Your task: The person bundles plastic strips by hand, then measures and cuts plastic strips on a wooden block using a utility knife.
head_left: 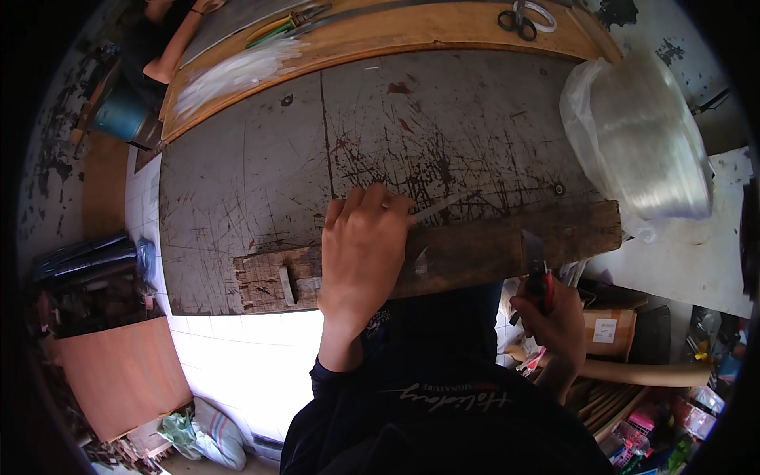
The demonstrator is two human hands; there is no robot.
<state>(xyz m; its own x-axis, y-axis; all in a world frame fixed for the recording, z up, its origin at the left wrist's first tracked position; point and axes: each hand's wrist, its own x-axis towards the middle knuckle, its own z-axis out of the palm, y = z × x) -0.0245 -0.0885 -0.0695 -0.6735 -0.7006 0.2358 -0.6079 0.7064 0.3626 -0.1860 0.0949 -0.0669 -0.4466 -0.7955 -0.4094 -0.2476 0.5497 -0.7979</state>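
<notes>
A worn wooden plank point(491, 241) lies along the near edge of a scratched grey tabletop point(261, 174). Over its left half rests my left hand point(364, 245), fingers curled and closed. A translucent plastic strip point(435, 208) sticks out to the right from under those fingertips; its other end is hidden by the hand. Beyond the near edge at the right, my right hand point(558, 317) is closed around a utility knife point(542, 286) with a red and black handle. The knife's blade points away from me and overlaps the plank. A small metal piece point(286, 285) sits on the plank's left end.
A large roll of clear plastic point(641, 142) stands at the right. Along the back, a wooden ledge point(443, 33) bears a pile of translucent strips point(237, 75), green-handled pliers point(277, 28), scissors point(518, 22) and a white tape roll point(541, 16). Another person's arm point(180, 39) shows at far left.
</notes>
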